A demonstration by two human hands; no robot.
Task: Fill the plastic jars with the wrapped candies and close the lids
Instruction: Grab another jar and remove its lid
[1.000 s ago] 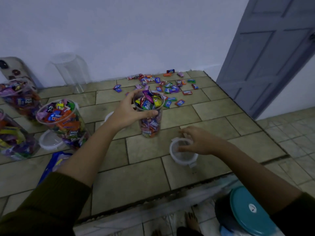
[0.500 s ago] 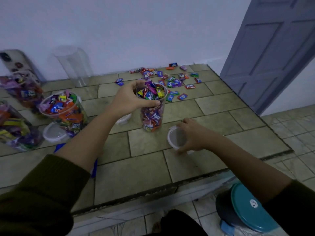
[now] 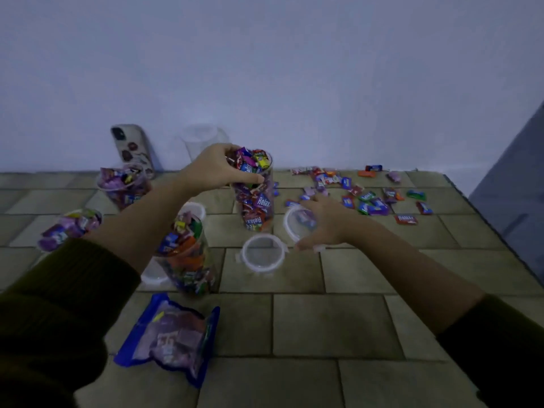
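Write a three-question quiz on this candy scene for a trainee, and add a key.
1. True or false: the jar gripped by the left hand is already closed.
2. What does the right hand hold? A: a lid. B: a spoon. C: nothing.
3. Fill in: the loose candies on the tiles lie to the ___ of the gripped jar.

Key: 1 false, its top is open and heaped with sweets. 2 A. 3 right.
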